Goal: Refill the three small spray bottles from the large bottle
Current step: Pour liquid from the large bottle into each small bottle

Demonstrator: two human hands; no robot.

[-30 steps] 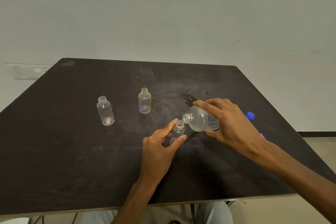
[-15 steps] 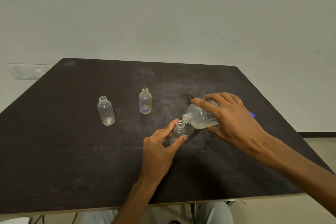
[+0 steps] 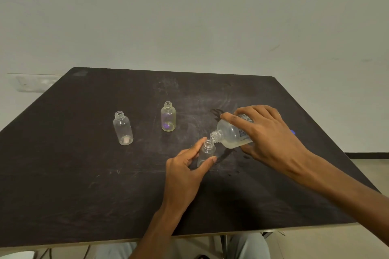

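Observation:
Three small clear bottles stand uncapped on the dark table (image 3: 84, 185). My left hand (image 3: 185, 172) grips the nearest small bottle (image 3: 207, 151) between thumb and fingers, upright on the table. My right hand (image 3: 265, 136) holds the large bottle (image 3: 230, 134) tipped steeply to the left, its open mouth right over the small bottle's neck. Pale liquid lies along the large bottle's lower side. Another small bottle (image 3: 123, 128) stands at the left, and a third, yellowish one (image 3: 168, 116) stands behind the middle.
A blue cap (image 3: 292, 132) peeks out behind my right hand near the table's right edge. A few dark drops (image 3: 234, 172) mark the table below my right wrist. A plain wall rises behind the table's far edge.
My right hand has lifted the large bottle's base and tipped it more steeply, bringing its mouth closer over the small bottle. My left hand has stayed put on the small bottle.

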